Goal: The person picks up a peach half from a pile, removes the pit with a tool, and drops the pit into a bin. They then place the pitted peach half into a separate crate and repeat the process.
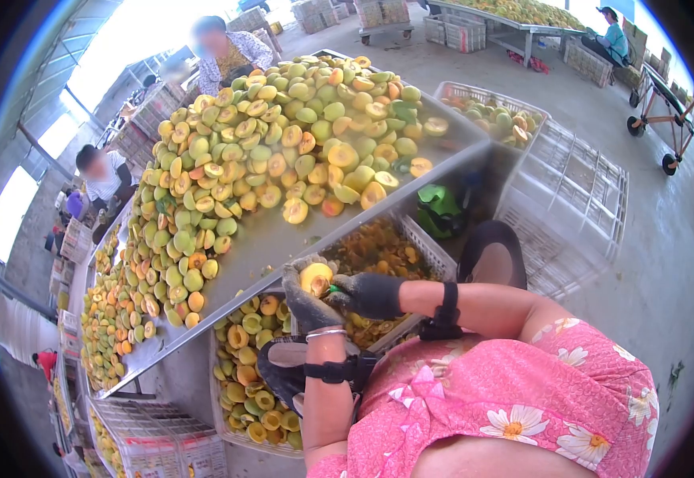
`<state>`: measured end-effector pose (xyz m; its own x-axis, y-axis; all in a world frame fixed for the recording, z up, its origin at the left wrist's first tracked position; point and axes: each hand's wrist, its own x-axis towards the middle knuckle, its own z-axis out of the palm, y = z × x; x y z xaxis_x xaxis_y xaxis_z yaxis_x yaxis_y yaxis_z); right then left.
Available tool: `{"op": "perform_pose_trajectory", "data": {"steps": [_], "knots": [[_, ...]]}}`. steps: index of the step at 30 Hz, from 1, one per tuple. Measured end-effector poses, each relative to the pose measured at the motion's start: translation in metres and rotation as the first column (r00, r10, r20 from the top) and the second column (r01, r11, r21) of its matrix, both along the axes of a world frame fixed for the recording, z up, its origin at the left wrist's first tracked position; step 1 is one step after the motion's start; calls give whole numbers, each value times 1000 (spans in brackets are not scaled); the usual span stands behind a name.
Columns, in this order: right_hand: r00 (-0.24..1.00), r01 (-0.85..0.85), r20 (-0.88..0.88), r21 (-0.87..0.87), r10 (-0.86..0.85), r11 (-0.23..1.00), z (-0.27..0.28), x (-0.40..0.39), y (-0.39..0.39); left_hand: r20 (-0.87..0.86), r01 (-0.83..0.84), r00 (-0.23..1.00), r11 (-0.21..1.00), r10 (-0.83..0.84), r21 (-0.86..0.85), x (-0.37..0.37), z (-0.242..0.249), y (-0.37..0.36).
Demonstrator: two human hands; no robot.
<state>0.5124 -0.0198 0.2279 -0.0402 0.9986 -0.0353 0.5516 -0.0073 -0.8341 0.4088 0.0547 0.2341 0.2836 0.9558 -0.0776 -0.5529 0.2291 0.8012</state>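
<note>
My left hand (305, 307), in a grey glove, closes around a yellow peach half (316, 279) with its cut reddish hollow showing. My right hand (372, 295), in a dark glove, is closed right beside the fruit on a small green-handled tool (333, 290); the working end is hidden. Both hands are over crates below the edge of a sloping metal table (271, 256). Under them, a crate (430, 241) holds brownish-orange pits or scraps. Left of it, another crate (218, 390) is filled with hollowed peach halves.
Many halved peaches (227, 159) lie heaped on the table. An upturned white crate (566, 187) and a fruit-filled crate (506, 103) stand right. Co-workers (231, 56) (104, 175) are across the table. A wheeled cart (666, 119) stands far right.
</note>
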Motion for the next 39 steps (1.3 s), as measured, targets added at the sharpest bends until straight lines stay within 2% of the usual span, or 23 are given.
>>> {"op": "perform_pose_trajectory", "data": {"steps": [2, 4, 5, 7, 10, 11, 14, 16, 17, 18, 19, 21, 23, 25, 26, 28, 29, 30, 31, 32, 33, 35, 39], "knots": [[999, -27, -42, -7, 27, 1000, -5, -1, -3, -14, 106, 994, 994, -106, -19, -9, -1, 6], [989, -24, -148, 28, 27, 999, -13, -5, -5, -225, 140, 971, 960, -85, 241, -14, 1, 8], [903, -58, -429, -125, -1, 990, -17, -4, -8, -329, 151, 944, 907, -15, 394, -16, -5, 11], [527, -244, -829, -357, -185, 902, -5, -1, -15, -515, 286, 850, 722, 113, 630, -20, 15, 4], [255, -466, -944, -311, -211, 828, -23, 5, -10, -552, 317, 830, 744, 83, 588, -21, 14, 6], [140, -535, -968, -250, -207, 807, -27, 6, -10, -470, 294, 882, 801, -18, 521, -19, 10, 6], [-216, -711, -950, -3, -223, 703, -35, 9, -9, -204, 179, 970, 956, -132, 231, -15, 3, 0], [-383, -734, -888, 126, -254, 667, -30, 7, -13, 28, 251, 966, 956, -258, 153, -11, 0, 1], [-317, -714, -911, 45, -264, 698, -25, 3, -15, 145, 277, 945, 953, -293, 123, -12, -1, 3], [-245, -688, -929, -36, -279, 725, -17, -2, -17, 119, 185, 972, 974, -201, 130, -9, -11, 4], [-33, -585, -954, -225, -299, 779, -2, -4, -21, 103, 70, 991, 993, -80, 96, -4, -2, -4], [-194, -658, -961, -22, -198, 752, -14, 9, -17, 217, 161, 967, 979, -132, -122, -11, -15, 12], [-34, -658, -982, -118, -187, 744, -23, 13, -16, 274, 130, 959, 972, -73, -195, -26, -24, 22], [156, -673, -985, -160, -73, 722, -27, 23, -10, 331, 138, 943, 954, -44, -266, -29, -28, 25], [297, -549, -954, -205, -41, 810, -28, 25, -8, 357, 146, 933, 943, -32, -298, -30, -28, 28], [551, -263, -832, -236, -55, 936, -12, 14, -12, 367, 162, 930, 931, -32, -327, -37, -25, 23], [736, -163, -673, -285, -76, 945, 3, 15, -12, 331, 171, 942, 931, -58, -324, -40, -29, 22], [892, -42, -452, -103, -9, 994, -7, 13, -7, 295, 180, 952, 930, -83, -320, -42, -33, 21], [983, 22, -185, 107, -2, 994, -21, 12, 1, 259, 190, 960, 929, -108, -316, -42, -36, 19], [994, 21, 94, 319, -54, 947, -34, 13, 5, 247, 204, 961, 927, -127, -316, -40, -36, 16], [996, 15, 83, 237, -35, 971, -18, 12, 1, 234, 216, 961, 924, -145, -314, -39, -33, 12], [985, 16, 166, 227, -55, 974, -16, 9, -1, 181, 278, 956, 917, -233, -287, -42, -34, 6], [924, -17, 380, 153, -43, 988, -9, 9, -5, 54, 185, 983, 926, -178, -330, -32, -32, -4]]}}
